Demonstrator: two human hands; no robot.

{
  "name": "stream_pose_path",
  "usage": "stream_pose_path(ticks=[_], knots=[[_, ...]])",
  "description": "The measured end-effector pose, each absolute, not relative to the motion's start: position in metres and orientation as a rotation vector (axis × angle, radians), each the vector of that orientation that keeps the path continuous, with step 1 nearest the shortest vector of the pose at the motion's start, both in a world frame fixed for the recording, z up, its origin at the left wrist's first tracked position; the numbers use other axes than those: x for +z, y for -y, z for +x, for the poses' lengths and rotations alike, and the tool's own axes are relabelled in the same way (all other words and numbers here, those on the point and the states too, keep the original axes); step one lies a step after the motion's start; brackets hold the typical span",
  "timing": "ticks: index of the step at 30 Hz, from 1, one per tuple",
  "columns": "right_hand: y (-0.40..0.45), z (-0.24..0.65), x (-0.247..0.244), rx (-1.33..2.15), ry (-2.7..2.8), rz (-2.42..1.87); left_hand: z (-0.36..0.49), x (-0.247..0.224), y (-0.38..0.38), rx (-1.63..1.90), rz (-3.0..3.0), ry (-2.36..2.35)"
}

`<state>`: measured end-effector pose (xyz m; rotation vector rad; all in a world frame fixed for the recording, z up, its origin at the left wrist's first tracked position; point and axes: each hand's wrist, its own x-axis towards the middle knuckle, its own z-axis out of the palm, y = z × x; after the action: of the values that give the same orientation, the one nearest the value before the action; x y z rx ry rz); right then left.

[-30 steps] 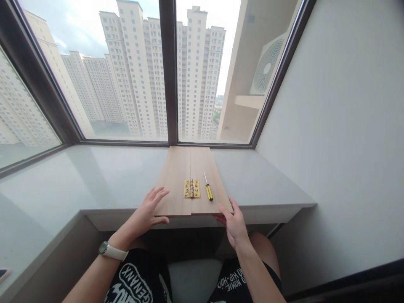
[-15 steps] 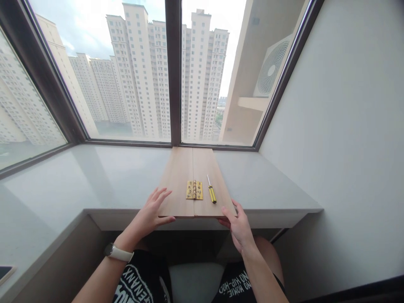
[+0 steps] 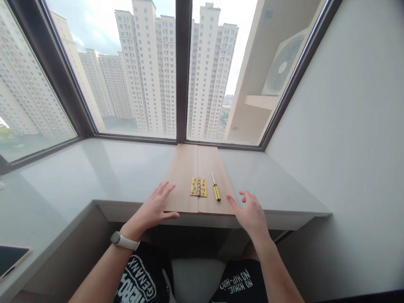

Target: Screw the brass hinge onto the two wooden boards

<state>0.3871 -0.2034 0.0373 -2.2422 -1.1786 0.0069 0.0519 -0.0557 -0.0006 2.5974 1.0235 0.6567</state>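
Note:
Two light wooden boards lie side by side on the white counter, the left board (image 3: 182, 181) and the right board (image 3: 212, 168), with a thin seam between them. A brass hinge (image 3: 198, 187) lies opened flat across the seam, with several screws on its leaves. To its right, on the right board, rests a screwdriver (image 3: 216, 190) with a yellow and black handle. My left hand (image 3: 155, 209) is open at the left board's near corner, fingers spread. My right hand (image 3: 251, 213) is open by the right board's near corner, its thumb close to the edge; whether it touches, I cannot tell.
The white counter (image 3: 126, 168) runs under a dark-framed window (image 3: 183, 84). A pale wall (image 3: 347, 126) stands at the right. A dark-screened flat device (image 3: 12, 259) lies at the counter's left edge. Below, a pale seat (image 3: 198, 280) shows between my legs.
My right hand has let go of the right board's near corner and opened out to the right. My left hand stays spread at the left corner. The whole view has shifted slightly.

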Motion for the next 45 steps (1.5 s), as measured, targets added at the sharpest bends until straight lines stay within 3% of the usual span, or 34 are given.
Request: stream_pose_path(ticks=[5, 13, 20, 25, 45], knots=[[0.171, 0.353, 0.049, -0.047, 1.522, -2.252, 0.075, 0.019, 0.055, 0.776, 2.61, -1.045], [0.139, 0.352, 0.053, -0.017, 1.506, -2.473, 0.106, 0.028, 0.041, 0.868, 2.499, -1.023], [0.124, 0.38, 0.114, -0.192, 1.64, -1.802, 0.117, 0.031, 0.025, 0.858, 2.306, -1.071], [0.107, 0.364, 0.146, -0.211, 1.923, -1.705, 0.125, 0.036, 0.02, 0.839, 2.32, -1.082], [0.083, 0.338, 0.159, -0.282, 2.263, -1.853, 0.128, 0.021, 0.008, 0.804, 2.405, -1.097]])
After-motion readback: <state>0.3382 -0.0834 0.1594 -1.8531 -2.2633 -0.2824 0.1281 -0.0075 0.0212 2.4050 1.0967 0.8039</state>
